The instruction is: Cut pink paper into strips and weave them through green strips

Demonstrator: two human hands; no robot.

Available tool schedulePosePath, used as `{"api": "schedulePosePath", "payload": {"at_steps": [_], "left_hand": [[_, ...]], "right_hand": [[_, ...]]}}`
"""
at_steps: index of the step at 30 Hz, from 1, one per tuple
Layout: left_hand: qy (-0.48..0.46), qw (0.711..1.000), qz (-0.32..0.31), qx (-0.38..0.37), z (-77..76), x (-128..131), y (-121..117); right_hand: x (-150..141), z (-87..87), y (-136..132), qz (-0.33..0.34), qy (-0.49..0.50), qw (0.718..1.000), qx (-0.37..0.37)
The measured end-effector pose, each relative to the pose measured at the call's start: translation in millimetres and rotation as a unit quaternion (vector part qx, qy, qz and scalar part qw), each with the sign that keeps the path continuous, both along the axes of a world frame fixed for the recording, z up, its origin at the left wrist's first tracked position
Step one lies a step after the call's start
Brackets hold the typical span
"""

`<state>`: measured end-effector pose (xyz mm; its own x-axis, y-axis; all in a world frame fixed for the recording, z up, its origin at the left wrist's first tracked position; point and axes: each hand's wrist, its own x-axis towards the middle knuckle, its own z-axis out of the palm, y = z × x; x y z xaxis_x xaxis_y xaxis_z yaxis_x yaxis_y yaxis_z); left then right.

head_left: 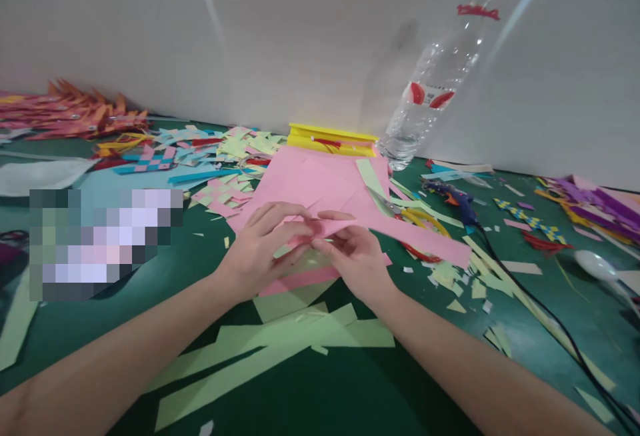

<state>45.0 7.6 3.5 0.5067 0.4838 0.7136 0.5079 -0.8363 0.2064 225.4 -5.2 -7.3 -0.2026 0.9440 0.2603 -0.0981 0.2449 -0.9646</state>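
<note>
Both hands meet over the middle of the green table, pinching one pink paper strip point(420, 237) between them. My left hand point(270, 243) is closed on the strip's near end, fingertips against it. My right hand point(357, 253) grips it from the other side, thumb toward the left fingers. The strip's long end sticks out to the right, past the scissors. Exactly how the paper is folded between the fingers is hidden. Under and behind the hands lies a larger pink sheet point(320, 179). Pale green paper strips point(295, 336) lie crosswise in front of my wrists.
Scissors with yellow handles point(425, 219) lie to the right, near a blue glue gun point(457, 199) with a black cord. A plastic bottle point(425, 89) stands at the wall. Paper scraps point(240, 149) and a white spoon point(597, 266) are around. A blurred-out patch point(105, 243) covers something at left.
</note>
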Motion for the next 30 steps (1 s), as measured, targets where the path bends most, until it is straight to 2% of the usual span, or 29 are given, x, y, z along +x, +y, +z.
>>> {"api": "schedulePosePath", "payload": {"at_steps": [4,7,12,22,27,30], "left_hand": [[0.000,0.998,0.038,-0.050,-1.7,-0.1,-0.9],[0.017,0.993,0.067,-0.095,-2.6,-0.5,-0.8],[0.004,0.991,0.093,-0.091,-1.4,-1.7,0.3],[-0.036,0.991,0.101,-0.084,2.4,-4.4,-1.2],[-0.042,0.995,0.064,-0.069,-0.3,-5.4,0.9],[-0.045,0.994,0.060,-0.085,-0.7,-4.1,-0.4]], "right_hand": [[1.1,1.7,-1.5,-0.026,0.006,0.999,-0.032],[0.8,2.0,-2.3,-0.021,0.007,0.999,-0.026],[-0.5,1.6,-2.7,0.000,-0.001,1.000,-0.016],[2.1,2.3,-1.6,-0.037,-0.017,0.999,-0.019],[2.7,3.3,-3.1,-0.071,-0.058,0.995,0.030],[2.0,5.8,-5.9,-0.084,-0.077,0.992,0.058]]}}
